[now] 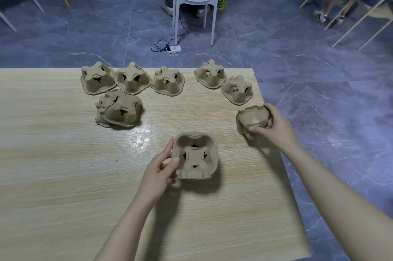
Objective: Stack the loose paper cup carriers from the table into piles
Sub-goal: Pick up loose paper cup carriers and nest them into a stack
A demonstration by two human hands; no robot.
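At lower centre on the table (63, 165), left hand (158, 172) pinching the rim of an open-side-up carrier (196, 155); at right edge, right hand (274, 126) gripping a second carrier (252, 119). Best turned to match, cup wells aligned, then nested squarely. Six more waiting above.

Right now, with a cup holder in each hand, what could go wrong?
1. The carrier in the right hand hangs at the table edge; if the grip slips, that carrier could fall to the floor.
2. The left hand grips its carrier open side up, while the row of carriers lies upside down, so they might not nest.
3. The tilted pile could topple if bumped.
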